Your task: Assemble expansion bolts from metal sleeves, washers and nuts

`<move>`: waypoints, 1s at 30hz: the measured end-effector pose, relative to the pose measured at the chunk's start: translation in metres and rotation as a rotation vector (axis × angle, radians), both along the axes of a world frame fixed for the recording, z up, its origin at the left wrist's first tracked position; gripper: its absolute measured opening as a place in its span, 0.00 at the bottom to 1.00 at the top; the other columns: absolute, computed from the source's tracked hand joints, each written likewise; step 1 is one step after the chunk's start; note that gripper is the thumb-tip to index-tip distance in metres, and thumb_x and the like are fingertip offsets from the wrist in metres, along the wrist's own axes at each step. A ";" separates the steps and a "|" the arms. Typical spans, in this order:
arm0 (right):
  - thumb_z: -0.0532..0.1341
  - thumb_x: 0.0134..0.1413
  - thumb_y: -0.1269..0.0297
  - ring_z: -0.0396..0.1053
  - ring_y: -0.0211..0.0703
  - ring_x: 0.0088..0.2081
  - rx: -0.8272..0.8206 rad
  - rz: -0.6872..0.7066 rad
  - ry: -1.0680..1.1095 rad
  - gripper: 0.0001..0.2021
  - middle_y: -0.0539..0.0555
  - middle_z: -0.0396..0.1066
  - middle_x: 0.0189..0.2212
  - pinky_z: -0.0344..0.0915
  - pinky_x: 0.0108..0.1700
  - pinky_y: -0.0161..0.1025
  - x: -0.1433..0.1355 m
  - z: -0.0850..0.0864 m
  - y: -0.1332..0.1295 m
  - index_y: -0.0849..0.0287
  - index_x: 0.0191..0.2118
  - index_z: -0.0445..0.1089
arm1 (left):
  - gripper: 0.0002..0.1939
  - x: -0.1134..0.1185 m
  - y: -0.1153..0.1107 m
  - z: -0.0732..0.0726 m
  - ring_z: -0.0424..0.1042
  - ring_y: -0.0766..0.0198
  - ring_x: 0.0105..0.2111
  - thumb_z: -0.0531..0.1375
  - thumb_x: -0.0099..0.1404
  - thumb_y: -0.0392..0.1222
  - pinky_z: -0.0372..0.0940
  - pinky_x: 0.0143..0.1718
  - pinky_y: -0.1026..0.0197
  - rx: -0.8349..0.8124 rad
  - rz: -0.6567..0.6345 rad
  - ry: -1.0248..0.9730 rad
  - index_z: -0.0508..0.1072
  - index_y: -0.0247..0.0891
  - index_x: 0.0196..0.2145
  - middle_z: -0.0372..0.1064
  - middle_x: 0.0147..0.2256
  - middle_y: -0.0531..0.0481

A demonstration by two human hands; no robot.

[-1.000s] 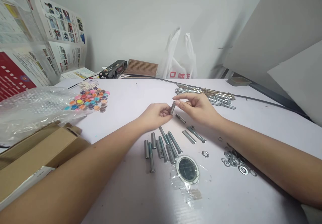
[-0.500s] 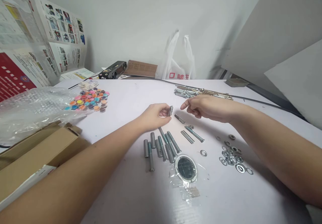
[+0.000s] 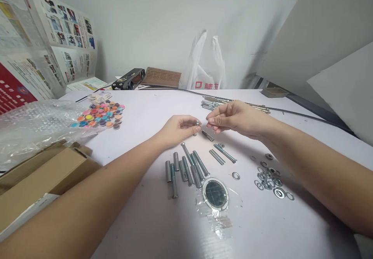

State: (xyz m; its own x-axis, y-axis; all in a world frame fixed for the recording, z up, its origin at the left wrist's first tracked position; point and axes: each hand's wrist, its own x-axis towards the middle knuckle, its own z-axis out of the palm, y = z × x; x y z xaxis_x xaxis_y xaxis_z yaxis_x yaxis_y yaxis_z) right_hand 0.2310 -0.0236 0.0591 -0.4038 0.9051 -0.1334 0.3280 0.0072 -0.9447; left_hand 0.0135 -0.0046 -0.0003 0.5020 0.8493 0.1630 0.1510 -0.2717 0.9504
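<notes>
Between thumb and fingers, my left hand (image 3: pixel 178 131) grips a short metal bolt (image 3: pixel 197 123), mostly covered by the fingers. Just to its right my right hand (image 3: pixel 234 117) is closed in a pinch; whatever its fingertips hold is too small to make out. A metal sleeve (image 3: pixel 208 135) lies on the table below the two hands. Nearer to me, several bolts (image 3: pixel 201 162) and grey sleeves (image 3: pixel 168 171) are spread out. A long bolt (image 3: pixel 225 153) and a split sleeve (image 3: pixel 217 157) lie to their right, beside a small nut (image 3: pixel 221 145).
Washers and nuts (image 3: pixel 269 179) lie in a pile at the right, with one washer (image 3: pixel 236 176) apart. Assembled anchor bolts (image 3: pixel 210 103) lie behind my right hand. A round dark disc (image 3: pixel 215 194) sits near the front. Colourful discs (image 3: pixel 101 113), bubble wrap (image 3: pixel 37 129) and a cardboard box (image 3: pixel 49 181) occupy the left.
My right hand has gone from a pointing finger to a pinch, close to my left hand. The bolt in my left hand has turned and sits deeper in the fingers.
</notes>
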 end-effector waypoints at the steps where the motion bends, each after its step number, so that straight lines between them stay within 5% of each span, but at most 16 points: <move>1: 0.69 0.49 0.60 0.69 0.36 0.29 -0.005 0.011 0.005 0.10 0.53 0.74 0.27 0.69 0.38 0.39 0.000 0.000 0.000 0.60 0.35 0.76 | 0.16 0.000 0.000 0.000 0.74 0.58 0.42 0.66 0.59 0.43 0.66 0.50 0.52 -0.003 0.007 0.007 0.76 0.30 0.41 0.76 0.41 0.39; 10: 0.68 0.50 0.60 0.69 0.37 0.30 0.007 0.009 -0.012 0.09 0.53 0.74 0.27 0.68 0.38 0.38 -0.007 0.006 -0.007 0.61 0.33 0.75 | 0.11 -0.003 0.002 -0.002 0.74 0.60 0.39 0.64 0.61 0.43 0.67 0.44 0.57 0.087 -0.010 0.159 0.77 0.33 0.38 0.77 0.38 0.44; 23: 0.68 0.50 0.58 0.65 0.36 0.29 0.151 -0.045 0.096 0.11 0.53 0.74 0.28 0.65 0.36 0.38 -0.024 -0.018 0.002 0.59 0.36 0.79 | 0.10 -0.005 0.006 -0.005 0.73 0.60 0.37 0.60 0.63 0.43 0.65 0.42 0.57 0.120 -0.081 0.191 0.75 0.33 0.36 0.75 0.34 0.47; 30: 0.68 0.50 0.56 0.67 0.37 0.30 0.158 -0.074 0.045 0.12 0.53 0.74 0.29 0.66 0.37 0.38 -0.022 -0.015 0.002 0.59 0.38 0.78 | 0.11 -0.004 0.006 -0.005 0.73 0.58 0.40 0.61 0.63 0.44 0.65 0.44 0.56 0.138 -0.092 0.187 0.76 0.34 0.38 0.76 0.37 0.47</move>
